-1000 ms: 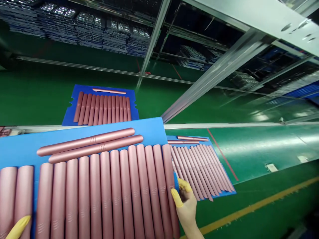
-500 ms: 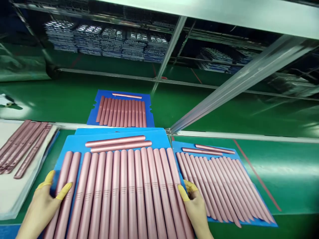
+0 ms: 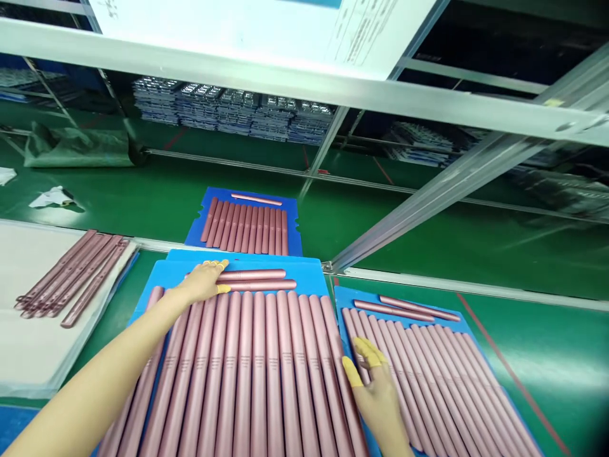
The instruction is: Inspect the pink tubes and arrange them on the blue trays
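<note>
Long matte pink tubes (image 3: 259, 368) lie side by side on a light blue sheet (image 3: 166, 271) in front of me. Two more tubes (image 3: 259, 285) lie crosswise at its far end. My left hand (image 3: 205, 280), with yellow finger covers, reaches over their left ends. Its fingers and thumb close around both tubes, which still rest on the sheet. Beside the right edge of the row is my right hand (image 3: 373, 381), also in yellow covers. Its thumb and fingers are apart, the thumb close to the outermost tube, the fingers over the neighbouring sheet's tubes.
Another blue sheet with pink tubes (image 3: 428, 374) lies to the right. A darker blue sheet (image 3: 194, 236) with tubes is beyond. Pink slotted pieces (image 3: 71, 273) lie on a white sheet (image 3: 23, 355) at left. A metal post (image 3: 428, 197) slants at right; a frame bar (image 3: 261, 82) crosses above.
My left hand has left the row's left side and moved up and right to the crosswise tubes. My right hand stays near the right edge. The view has tilted upward slightly.
</note>
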A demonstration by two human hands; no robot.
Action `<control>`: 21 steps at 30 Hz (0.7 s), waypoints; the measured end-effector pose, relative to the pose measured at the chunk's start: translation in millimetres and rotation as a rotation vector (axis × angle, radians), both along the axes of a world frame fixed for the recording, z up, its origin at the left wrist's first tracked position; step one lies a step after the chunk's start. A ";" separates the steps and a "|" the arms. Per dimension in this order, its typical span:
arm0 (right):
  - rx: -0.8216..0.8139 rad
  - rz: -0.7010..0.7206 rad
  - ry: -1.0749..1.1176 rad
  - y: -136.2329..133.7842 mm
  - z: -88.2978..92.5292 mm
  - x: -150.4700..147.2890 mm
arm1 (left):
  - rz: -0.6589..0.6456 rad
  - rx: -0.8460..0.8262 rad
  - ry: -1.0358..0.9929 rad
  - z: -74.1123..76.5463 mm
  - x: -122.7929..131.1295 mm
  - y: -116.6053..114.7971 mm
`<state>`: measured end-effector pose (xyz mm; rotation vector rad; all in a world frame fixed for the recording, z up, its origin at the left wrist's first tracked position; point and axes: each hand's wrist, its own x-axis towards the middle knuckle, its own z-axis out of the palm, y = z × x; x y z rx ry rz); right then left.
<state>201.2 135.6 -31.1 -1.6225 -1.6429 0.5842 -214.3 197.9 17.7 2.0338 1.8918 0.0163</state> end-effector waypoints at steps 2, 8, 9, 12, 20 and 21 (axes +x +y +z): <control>-0.005 -0.008 0.024 -5.9 -0.5 4.8 | -0.015 -0.034 -0.004 -3.0 5.9 16.4; -0.024 -0.107 0.078 -17.9 -2.6 24.0 | -0.083 -0.129 -0.028 -1.1 8.6 29.4; -0.016 -0.117 0.080 -19.1 -1.7 25.5 | -0.088 -0.135 -0.035 0.1 9.6 29.2; 0.046 -0.093 0.047 -20.4 4.7 23.9 | -0.088 -0.145 -0.064 3.7 13.2 28.0; 0.226 0.369 -0.245 31.5 35.8 -45.0 | -0.093 -0.126 -0.132 11.7 18.0 24.3; 0.192 0.401 -0.291 43.9 37.6 -56.9 | -0.088 -0.118 -0.134 12.5 18.5 23.4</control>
